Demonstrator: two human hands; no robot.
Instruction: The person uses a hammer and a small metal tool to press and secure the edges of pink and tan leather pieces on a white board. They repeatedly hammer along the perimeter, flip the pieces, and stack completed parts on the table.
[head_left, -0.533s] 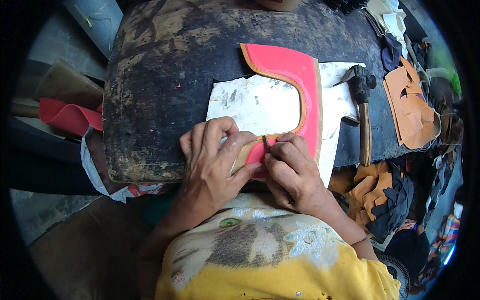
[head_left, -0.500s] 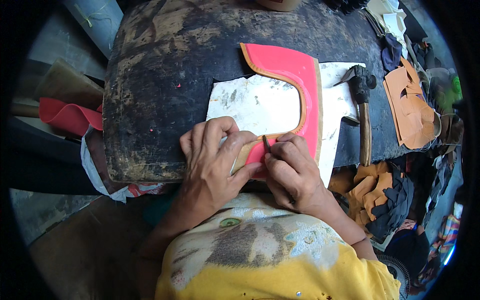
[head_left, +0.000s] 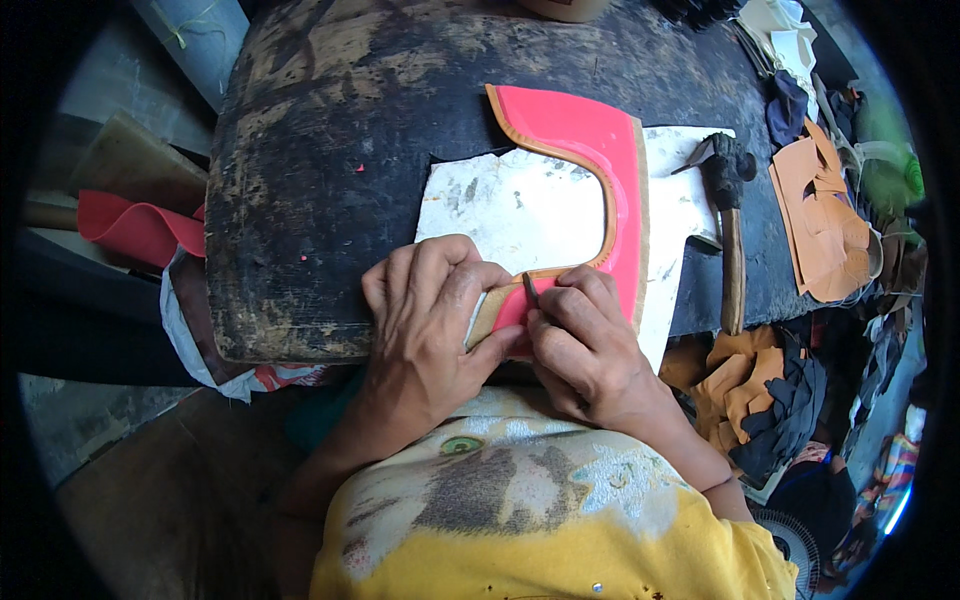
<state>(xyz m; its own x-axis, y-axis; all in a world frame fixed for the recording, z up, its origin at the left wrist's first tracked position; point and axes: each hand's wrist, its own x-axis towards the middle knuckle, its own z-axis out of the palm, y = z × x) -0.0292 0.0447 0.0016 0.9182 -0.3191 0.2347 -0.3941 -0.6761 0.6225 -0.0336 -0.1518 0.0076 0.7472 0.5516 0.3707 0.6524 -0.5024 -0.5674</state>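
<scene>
Pressing down with our left hand (head_left: pixel 432 318), we pin the near end of a U-shaped pink piece with a tan edge (head_left: pixel 600 160) against a white sheet (head_left: pixel 530 210) on the dark, worn work block (head_left: pixel 330 150). The fingers are curled and flat on the material, the thumb reaching toward the other hand. Our right hand (head_left: pixel 585 345) is closed round a small dark tool (head_left: pixel 530 290), gripped between thumb and fingers, its tip touching the pink piece just between the two hands. The rest of the pink piece curves away beyond our fingertips, lying flat on the sheet.

To the right of our right hand lies a hammer (head_left: pixel 732 230) with a wooden handle, its head resting on the far corner of the white sheet. Farther right, past the block's edge, sit stacked tan leather cutouts (head_left: pixel 820 220), with brown and dark scraps (head_left: pixel 770 400) lower down. Well to the left of our left hand, off the block, a folded red strip (head_left: pixel 135 225) rests.
</scene>
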